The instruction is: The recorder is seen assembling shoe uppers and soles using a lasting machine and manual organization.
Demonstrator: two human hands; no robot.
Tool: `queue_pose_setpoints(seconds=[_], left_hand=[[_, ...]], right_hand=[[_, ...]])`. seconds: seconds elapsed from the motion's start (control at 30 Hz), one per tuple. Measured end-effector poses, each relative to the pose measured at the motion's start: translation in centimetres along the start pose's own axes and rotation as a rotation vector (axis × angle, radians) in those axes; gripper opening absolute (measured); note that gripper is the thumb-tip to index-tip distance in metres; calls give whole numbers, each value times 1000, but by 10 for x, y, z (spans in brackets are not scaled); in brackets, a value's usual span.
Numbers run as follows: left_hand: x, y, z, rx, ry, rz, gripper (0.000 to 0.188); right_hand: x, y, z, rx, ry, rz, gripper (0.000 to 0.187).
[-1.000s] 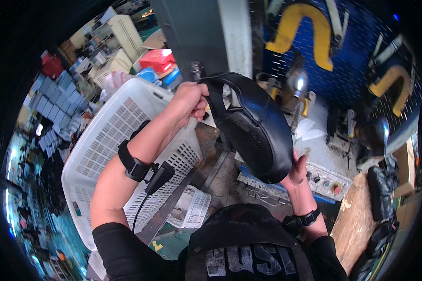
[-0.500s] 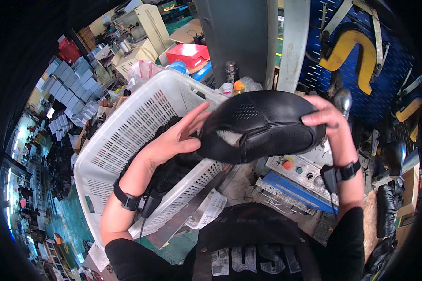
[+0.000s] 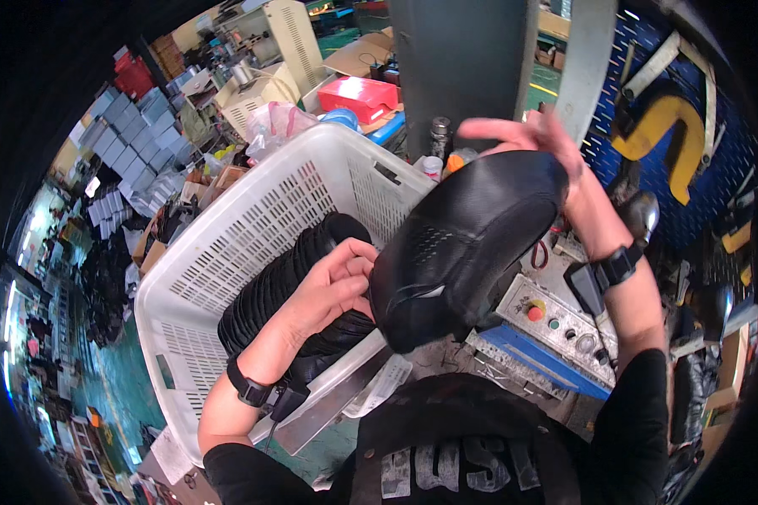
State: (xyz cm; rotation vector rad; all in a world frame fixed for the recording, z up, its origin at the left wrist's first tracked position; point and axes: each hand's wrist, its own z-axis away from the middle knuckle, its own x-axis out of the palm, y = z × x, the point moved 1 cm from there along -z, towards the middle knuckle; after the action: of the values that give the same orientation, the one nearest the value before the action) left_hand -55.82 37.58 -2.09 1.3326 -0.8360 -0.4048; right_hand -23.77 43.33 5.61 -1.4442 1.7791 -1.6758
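Observation:
A black leather shoe upper (image 3: 472, 240), with a patch of small perforations and a slit opening, hangs tilted in front of me, over the right edge of the basket. My left hand (image 3: 337, 290) has its fingers curled at the upper's left end and grips it there. At the upper's top right end is my right hand (image 3: 547, 143), blurred by motion, with fingers stretched out; part of it is hidden behind the upper. Below my left hand, a row of stacked black uppers (image 3: 269, 282) lies inside the white plastic basket (image 3: 236, 223).
Right of the basket stands a machine control panel (image 3: 556, 324) with a red button. A grey column (image 3: 463, 67) rises behind. Yellow curved machine parts (image 3: 669, 130) hang at the right near a blue perforated panel. A red box (image 3: 358, 99) sits beyond the basket.
The upper has tilted steeper, its left end swinging down. My right hand has moved up from gripping its right end, fingers stretching out. My left hand's spread fingers have curled in.

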Motion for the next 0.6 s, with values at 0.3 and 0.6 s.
queue_pose_setpoints(seconds=[0.3,0.6], left_hand=[[-39,2,5,355,457,261,11],[-105,3,10,494,737,359,12]], right_hand=[[-3,103,-25,-185,274,-508,72],[-10,113,-93,-151,472,-313,42]])
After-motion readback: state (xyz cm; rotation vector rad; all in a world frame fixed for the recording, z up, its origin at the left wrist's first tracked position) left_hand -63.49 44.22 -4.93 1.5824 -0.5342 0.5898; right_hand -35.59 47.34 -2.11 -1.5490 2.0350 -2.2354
